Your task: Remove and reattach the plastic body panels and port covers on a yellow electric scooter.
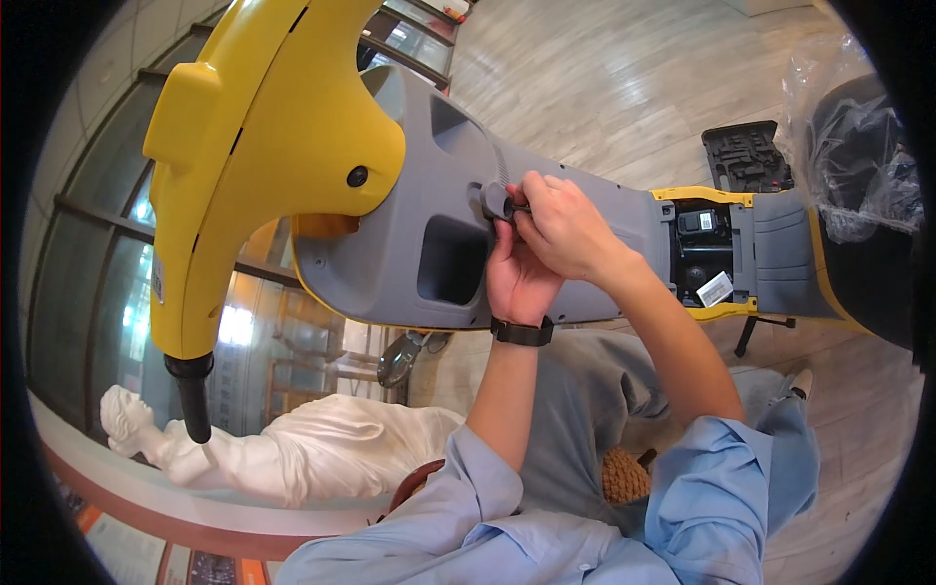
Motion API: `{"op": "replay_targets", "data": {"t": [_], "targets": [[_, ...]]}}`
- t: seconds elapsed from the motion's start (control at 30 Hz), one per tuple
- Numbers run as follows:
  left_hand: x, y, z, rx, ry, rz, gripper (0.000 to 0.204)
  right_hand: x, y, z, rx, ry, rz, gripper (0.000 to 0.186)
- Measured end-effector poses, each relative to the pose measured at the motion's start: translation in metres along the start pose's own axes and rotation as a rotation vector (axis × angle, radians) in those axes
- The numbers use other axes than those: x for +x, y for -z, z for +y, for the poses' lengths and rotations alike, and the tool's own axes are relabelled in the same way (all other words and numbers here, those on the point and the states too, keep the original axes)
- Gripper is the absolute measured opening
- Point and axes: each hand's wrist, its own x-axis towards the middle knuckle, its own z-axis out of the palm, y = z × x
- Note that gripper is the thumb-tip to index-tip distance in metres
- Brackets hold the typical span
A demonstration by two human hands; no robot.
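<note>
Fingers of the right hand are pinching a dark knob on the grey scooter panel; the left hand is cupping just beneath, fingers curled.

The floor is pale grey-brown wood plank, running across the upper and right parts of the view. Left of it stands a glass wall in dark frames, with daylight and reflected lamps showing through the panes. Below the glass wall lies a white statue of a reclining figure on a curved ledge with a reddish edge. On the floor to the right, a black moulded tray lies flat, and just beside it crumpled clear plastic wrap covers something dark.
</note>
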Motion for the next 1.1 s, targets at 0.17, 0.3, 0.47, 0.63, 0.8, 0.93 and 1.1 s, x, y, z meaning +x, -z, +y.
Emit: {"op": "replay_targets", "data": {"t": [0.17, 0.3, 0.47, 0.63, 0.8, 0.93, 1.1], "targets": [[0.000, 0.016, 0.009, -0.247, 0.116, -0.134, 0.029, 0.007, 0.004, -0.005, -0.202, 0.033, -0.144, 0.016], [-0.003, 0.008, 0.005, -0.170, 0.128, -0.102, 0.030, 0.000, 0.001, -0.005, -0.252, 0.018, -0.094, 0.017], [0.000, 0.011, 0.006, -0.174, 0.144, -0.068, 0.029, 0.000, -0.002, 0.004, 0.036, 0.019, 0.032, 0.018], [0.000, 0.014, 0.007, -0.228, 0.098, -0.089, 0.030, 0.007, 0.006, -0.002, -0.226, -0.001, -0.138, 0.018], [0.000, 0.017, 0.010, -0.035, 0.097, 0.170, 0.030, 0.004, 0.004, -0.008, -0.065, 0.049, 0.029, 0.018], [-0.003, 0.016, 0.007, -0.200, 0.115, -0.023, 0.033, 0.002, 0.004, -0.004, -0.092, -0.022, -0.088, 0.016], [-0.003, 0.011, 0.005, 0.090, 0.059, 0.018, 0.031, 0.002, 0.005, -0.006, -0.167, -0.029, -0.187, 0.016]]}}
